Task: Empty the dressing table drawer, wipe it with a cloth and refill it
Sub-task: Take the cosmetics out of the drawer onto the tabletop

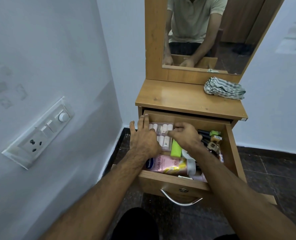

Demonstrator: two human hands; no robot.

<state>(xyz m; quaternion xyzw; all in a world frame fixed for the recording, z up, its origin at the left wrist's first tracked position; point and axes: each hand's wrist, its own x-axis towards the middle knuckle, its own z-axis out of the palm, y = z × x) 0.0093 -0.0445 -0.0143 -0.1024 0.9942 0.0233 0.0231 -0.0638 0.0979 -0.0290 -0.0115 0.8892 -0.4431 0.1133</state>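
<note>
The wooden drawer [171,181] of the dressing table is pulled open and full of cosmetics. A clear plastic box [162,134] of small white and pink bottles lies at its back left. My left hand [143,135] rests on the box's left side with fingers spread. My right hand [185,134] pinches the box's right edge. In front lie a pink Vaseline tube [161,164], a lime green bottle [175,149] and dark bottles [211,139] at the right. A striped cloth [224,88] sits bunched on the table top.
The table top [178,97] carries the cloth at its right end. A mirror [204,32] stands behind it. A white wall with a switch panel [39,134] is close on the left. Dark tiled floor [265,174] surrounds the table. A metal handle [178,199] hangs on the drawer front.
</note>
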